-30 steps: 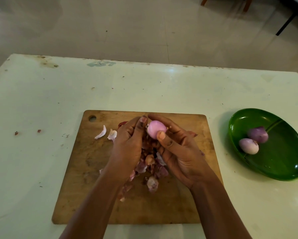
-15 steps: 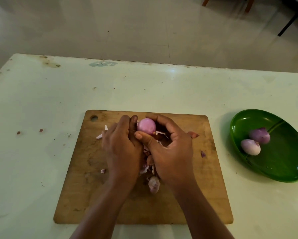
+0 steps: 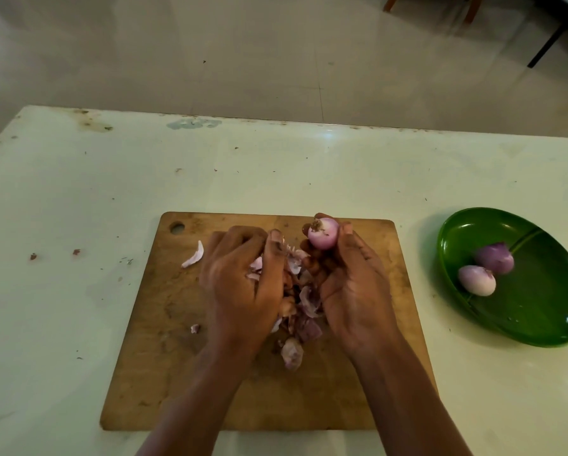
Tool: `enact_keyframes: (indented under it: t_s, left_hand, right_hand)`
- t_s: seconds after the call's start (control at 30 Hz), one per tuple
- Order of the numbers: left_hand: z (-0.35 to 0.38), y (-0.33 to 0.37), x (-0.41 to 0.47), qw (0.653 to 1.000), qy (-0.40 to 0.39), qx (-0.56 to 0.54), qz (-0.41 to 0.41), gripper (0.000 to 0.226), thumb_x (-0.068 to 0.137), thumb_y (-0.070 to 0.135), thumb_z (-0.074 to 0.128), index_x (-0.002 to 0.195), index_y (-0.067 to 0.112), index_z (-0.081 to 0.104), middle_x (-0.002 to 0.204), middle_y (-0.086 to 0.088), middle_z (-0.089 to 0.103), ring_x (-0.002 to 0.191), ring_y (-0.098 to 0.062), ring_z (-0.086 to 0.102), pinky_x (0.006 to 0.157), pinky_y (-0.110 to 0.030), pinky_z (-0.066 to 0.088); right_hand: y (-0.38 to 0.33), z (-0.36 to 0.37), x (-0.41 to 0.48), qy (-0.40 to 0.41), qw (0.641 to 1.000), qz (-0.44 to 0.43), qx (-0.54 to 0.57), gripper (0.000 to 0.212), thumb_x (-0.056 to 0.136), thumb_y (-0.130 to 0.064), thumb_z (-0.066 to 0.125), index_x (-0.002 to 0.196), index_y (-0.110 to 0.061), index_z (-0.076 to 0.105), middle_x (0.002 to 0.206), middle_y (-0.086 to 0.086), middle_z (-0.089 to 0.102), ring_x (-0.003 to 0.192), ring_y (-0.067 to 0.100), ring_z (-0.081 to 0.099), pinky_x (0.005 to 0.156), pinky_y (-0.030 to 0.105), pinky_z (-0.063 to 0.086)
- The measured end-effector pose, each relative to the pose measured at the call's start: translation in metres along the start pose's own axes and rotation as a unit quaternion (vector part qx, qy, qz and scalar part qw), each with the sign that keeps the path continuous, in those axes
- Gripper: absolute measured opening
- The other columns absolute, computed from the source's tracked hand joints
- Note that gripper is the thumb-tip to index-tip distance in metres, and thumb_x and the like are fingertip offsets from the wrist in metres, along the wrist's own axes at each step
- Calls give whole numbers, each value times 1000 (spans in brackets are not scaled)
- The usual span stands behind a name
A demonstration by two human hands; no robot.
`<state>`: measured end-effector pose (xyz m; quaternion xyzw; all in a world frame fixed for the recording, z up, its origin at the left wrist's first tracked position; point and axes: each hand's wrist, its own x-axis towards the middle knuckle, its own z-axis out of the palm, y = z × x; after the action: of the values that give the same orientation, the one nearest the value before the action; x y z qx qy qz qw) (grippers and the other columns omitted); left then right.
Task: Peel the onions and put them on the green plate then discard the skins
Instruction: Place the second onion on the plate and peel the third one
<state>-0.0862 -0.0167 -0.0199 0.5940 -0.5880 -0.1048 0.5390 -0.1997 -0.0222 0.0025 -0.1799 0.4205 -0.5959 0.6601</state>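
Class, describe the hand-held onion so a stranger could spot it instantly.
Find the wooden cutting board mid-table. At its far edge the right hand grips a pink peeled onion. It alone is held; two other onions lie on the green plate.

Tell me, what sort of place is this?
Most likely a home kitchen or dining room. A worn pale table carries a wooden cutting board strewn with onion skins and a green plate of peeled onions; beyond it lie a tiled floor and chair legs.
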Motion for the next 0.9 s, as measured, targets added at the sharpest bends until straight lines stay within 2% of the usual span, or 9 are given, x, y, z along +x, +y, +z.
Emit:
enact_keyframes:
  t_s: [0.07,0.17,0.23,0.4,0.57,0.63,0.77,0.9]
  left_hand:
    - [1,0,0,1000,3,16,5,31,92,28,50,84,7,71,81,5,63,75,-17,58,62,-23,43]
    - [1,2,2,999,-14,-24,-35,28,90,36,51,100,14,66,89,9,66,79,-8,62,64,-18,49]
    - [1,4,1,997,-37,-34,-52,31,90,46,47,96,19,62,81,13,64,75,-4,61,61,-15,48]
    - [2,6,-1,993,-89,-27,-72,40,87,58,38,85,21,54,68,15,55,71,-3,57,58,-11,43]
    - [5,5,-3,996,-62,-27,-65,27,93,41,39,78,20,48,59,14,46,58,-5,47,49,-12,36]
    - [6,6,-4,997,-46,-17,-62,27,93,38,34,78,20,47,58,14,44,57,-6,45,48,-14,35]
    - [7,8,-4,998,-51,-10,-43,27,94,35,34,78,19,47,58,17,42,57,-2,47,48,-11,35]
    - [9,10,-8,995,-89,-19,-34,25,95,36,32,82,20,47,62,16,44,59,-5,49,48,-18,39]
  right_hand:
    - [0,1,0,-3,1000,2,-18,25,77,-25,58,91,-9,69,81,6,74,75,15,72,60,23,56]
    - [0,0,0,-24,999,9,-32,20,91,-20,52,94,-12,69,84,5,75,77,15,73,61,24,57]
    - [0,-1,-1,-42,998,9,-54,22,93,-21,49,96,-14,70,90,5,75,84,16,73,67,26,58]
    - [3,-1,-2,-82,982,-33,-170,30,82,-30,57,108,-19,68,108,1,73,107,19,67,89,36,55]
    - [7,1,-3,-98,975,-51,-192,28,82,-32,58,104,-20,70,106,5,72,107,22,67,95,44,52]
    - [7,1,-3,-97,975,-51,-192,27,82,-33,57,100,-19,71,103,5,73,103,22,68,92,41,54]
    - [6,2,-4,-107,987,-6,-124,28,83,-30,52,82,-17,76,86,5,75,84,16,72,69,23,57]
    - [4,-1,1,-84,994,56,-41,31,78,-33,54,73,-15,79,88,10,75,85,18,72,68,25,58]
